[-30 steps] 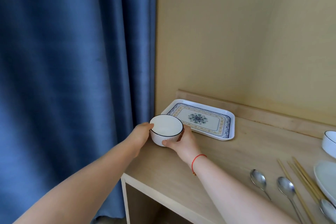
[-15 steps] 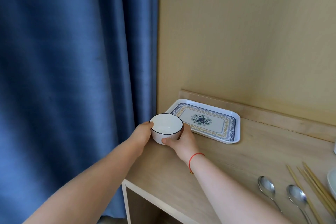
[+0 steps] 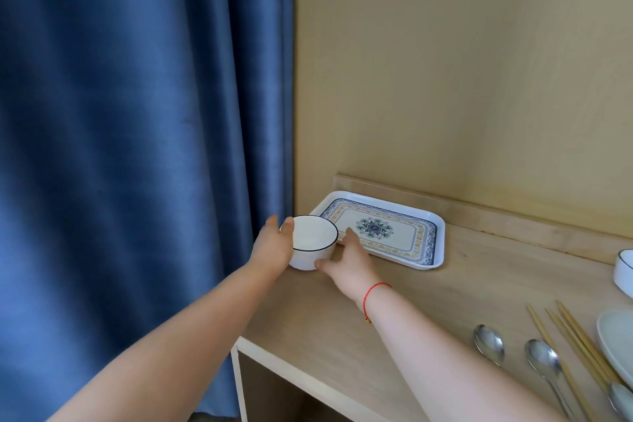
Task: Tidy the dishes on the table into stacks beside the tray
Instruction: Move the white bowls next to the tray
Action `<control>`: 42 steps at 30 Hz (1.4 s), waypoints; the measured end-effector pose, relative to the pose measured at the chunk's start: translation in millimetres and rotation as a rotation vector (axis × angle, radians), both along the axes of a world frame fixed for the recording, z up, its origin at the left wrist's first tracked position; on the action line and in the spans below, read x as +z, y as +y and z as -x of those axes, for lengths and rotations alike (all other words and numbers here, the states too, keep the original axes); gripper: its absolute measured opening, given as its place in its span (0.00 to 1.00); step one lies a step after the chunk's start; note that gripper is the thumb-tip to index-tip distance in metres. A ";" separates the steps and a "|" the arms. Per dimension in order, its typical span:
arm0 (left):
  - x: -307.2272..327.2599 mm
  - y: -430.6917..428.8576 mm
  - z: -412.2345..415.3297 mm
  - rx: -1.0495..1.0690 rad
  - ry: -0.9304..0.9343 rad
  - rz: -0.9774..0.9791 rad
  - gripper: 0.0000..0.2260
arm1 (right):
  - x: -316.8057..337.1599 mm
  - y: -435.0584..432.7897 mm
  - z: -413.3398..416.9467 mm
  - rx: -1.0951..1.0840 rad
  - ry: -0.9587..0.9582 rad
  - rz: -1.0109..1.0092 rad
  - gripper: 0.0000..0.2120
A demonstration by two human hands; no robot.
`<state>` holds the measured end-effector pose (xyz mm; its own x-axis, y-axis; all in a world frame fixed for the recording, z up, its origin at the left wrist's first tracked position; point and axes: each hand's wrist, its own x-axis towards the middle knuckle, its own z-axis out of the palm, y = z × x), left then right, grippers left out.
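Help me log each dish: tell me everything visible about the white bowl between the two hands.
The white bowl is small, round and deep, glossy like glazed ceramic, with a thin dark rim line. It is upright and empty, at the left end of the table beside the patterned tray. The left hand cups its left wall, thumb at the rim; the right hand holds its right side, thumb near the base.
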<state>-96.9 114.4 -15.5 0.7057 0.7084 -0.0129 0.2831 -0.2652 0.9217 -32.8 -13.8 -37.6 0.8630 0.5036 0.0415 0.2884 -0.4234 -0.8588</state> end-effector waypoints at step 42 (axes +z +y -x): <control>38.5 -391.7 -227.3 -0.808 0.109 -0.138 0.15 | 82.7 -474.7 -150.1 -0.632 -0.007 0.254 0.28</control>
